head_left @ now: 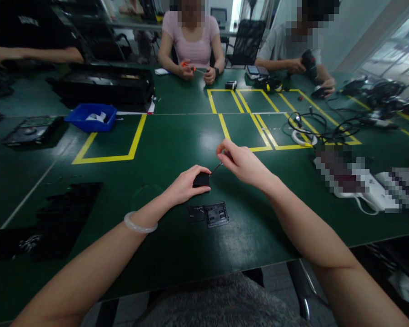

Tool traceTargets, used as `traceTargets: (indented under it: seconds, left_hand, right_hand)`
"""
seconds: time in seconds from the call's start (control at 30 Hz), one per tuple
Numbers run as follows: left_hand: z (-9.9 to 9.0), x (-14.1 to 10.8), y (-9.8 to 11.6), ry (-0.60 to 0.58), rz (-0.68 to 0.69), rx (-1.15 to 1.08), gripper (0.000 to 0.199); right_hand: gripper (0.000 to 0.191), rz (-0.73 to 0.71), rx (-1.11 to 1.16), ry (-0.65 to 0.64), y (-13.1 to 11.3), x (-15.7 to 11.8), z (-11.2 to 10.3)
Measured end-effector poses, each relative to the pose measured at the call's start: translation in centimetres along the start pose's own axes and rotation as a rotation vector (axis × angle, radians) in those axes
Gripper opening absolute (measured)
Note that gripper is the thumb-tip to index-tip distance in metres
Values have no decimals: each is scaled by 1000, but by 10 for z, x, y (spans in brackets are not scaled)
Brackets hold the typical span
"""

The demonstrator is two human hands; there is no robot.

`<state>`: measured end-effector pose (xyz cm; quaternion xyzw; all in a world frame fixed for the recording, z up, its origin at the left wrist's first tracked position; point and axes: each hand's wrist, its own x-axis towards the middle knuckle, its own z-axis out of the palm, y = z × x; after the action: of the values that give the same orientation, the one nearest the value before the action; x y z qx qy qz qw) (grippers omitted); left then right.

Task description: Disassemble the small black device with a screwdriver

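Note:
My left hand (188, 184) grips a small black plastic case (202, 180) between thumb and fingers, just above or on the green table. In my right hand (236, 160) is a thin screwdriver (216, 168), pinched near its upper end. Its shaft slants down to the left, and the tip meets the right edge of the black case. What the tip touches there is too small to make out. Closer to my body lies an opened black plastic part (217, 214), with a flatter black piece (197, 214) joined or touching on its left.
A blue tray (92, 119) with white scraps stands at the left, before a large black bin (105, 88). Cables (306, 122) and a white power strip (371, 193) lie at the right. Black sheets (68, 213) cover the left. Co-workers sit opposite, one holding an orange-handled tool (188, 66).

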<state>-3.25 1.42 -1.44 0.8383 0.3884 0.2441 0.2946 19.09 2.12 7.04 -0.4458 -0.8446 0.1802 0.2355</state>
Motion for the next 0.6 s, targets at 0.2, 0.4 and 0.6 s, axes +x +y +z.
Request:
traceTargets:
  seconds: [0.2,0.4,0.6]
  left_hand:
    - [0,0,0,-5,-9,-1,40]
    - [-1,0,-1,-9,4,3,40]
    - [0,0,-2,-14,-5,10,41]
  right_hand:
    - [16,0,-30,3,0,-1,0]
    - [14,-6,-27,-18,1,-1,-1]
    - [15,-17,-14,-11,0,-1,-1]
